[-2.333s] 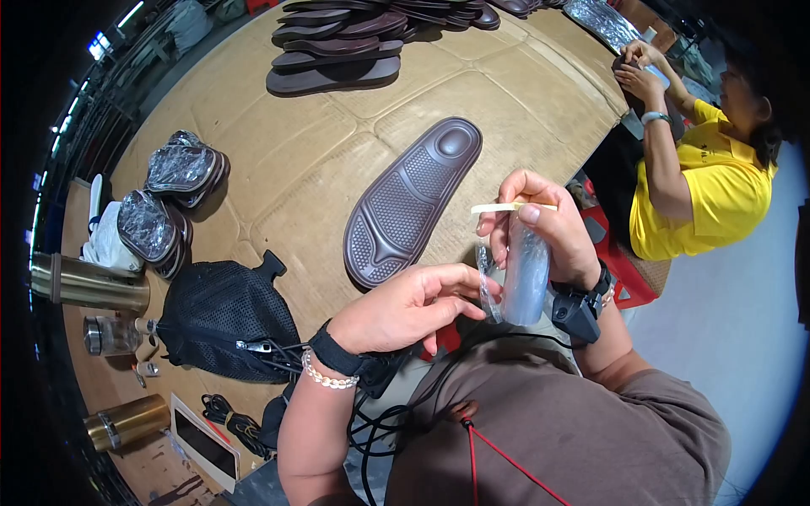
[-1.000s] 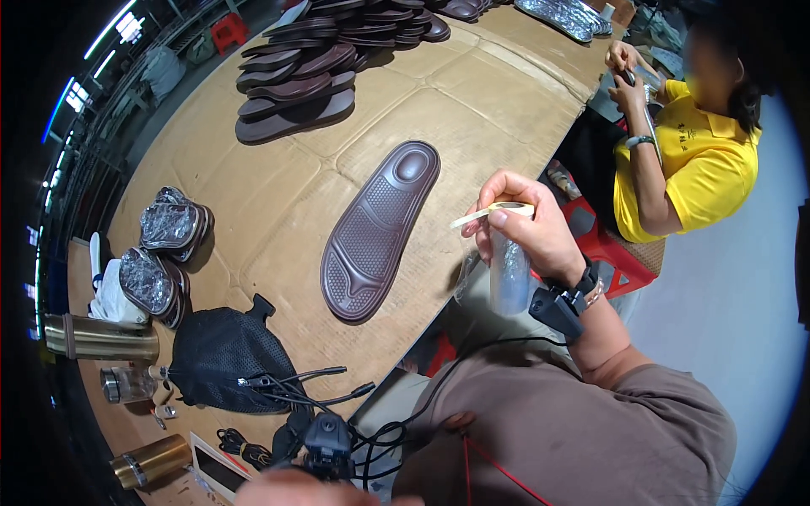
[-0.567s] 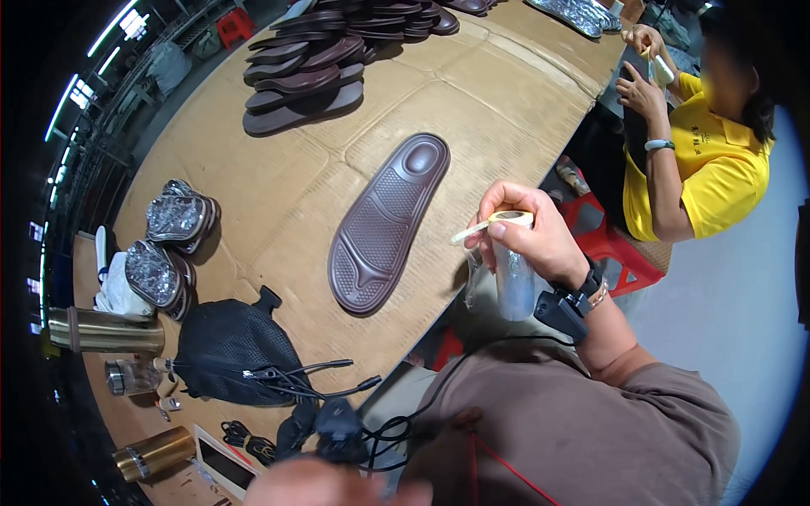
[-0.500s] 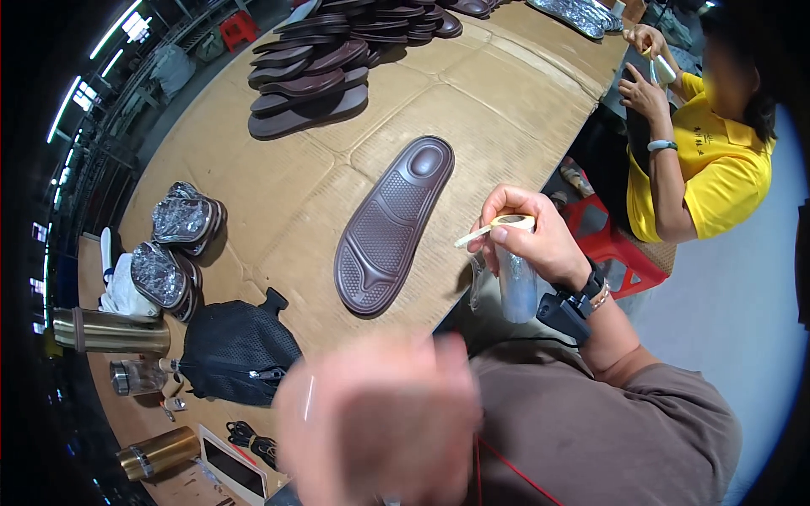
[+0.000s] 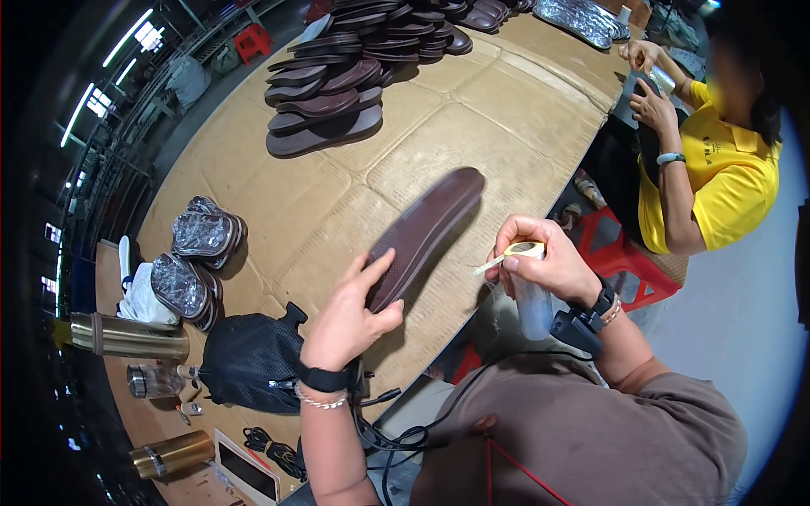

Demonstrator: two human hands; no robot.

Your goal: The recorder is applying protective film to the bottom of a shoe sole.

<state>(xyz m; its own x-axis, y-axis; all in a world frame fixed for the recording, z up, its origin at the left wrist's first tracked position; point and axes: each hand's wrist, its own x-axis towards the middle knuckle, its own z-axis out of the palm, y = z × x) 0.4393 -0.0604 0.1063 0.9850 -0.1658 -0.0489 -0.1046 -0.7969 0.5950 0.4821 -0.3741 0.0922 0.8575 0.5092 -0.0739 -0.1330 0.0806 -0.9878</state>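
A dark brown shoe sole (image 5: 432, 226) is tilted up off the cardboard-covered table, its far end raised. My left hand (image 5: 348, 325) grips its near end, fingers on one face and thumb at the edge. Off to the right, my right hand (image 5: 550, 260) is closed around a roll of clear plastic film (image 5: 533, 314) that hangs downward. The roll has a pale yellow rim at its top, and a short whitish strip (image 5: 489, 266) sticks out between my thumb and fingers toward the sole. A loose bit of film dangles beside the roll.
Piled brown soles (image 5: 327, 135) lie at the back. Film-wrapped soles (image 5: 202, 234) sit at left, beside a black mesh bag (image 5: 249, 354), a steel flask (image 5: 135, 336) and a gold flask (image 5: 173, 455). A co-worker in a yellow shirt (image 5: 717, 177) sits at right on a red stool (image 5: 629, 261).
My left hand, earlier a blur close to the camera, has reached down and taken hold of the sole. The sole, flat before, is tilted up now. My right hand still holds the roll.
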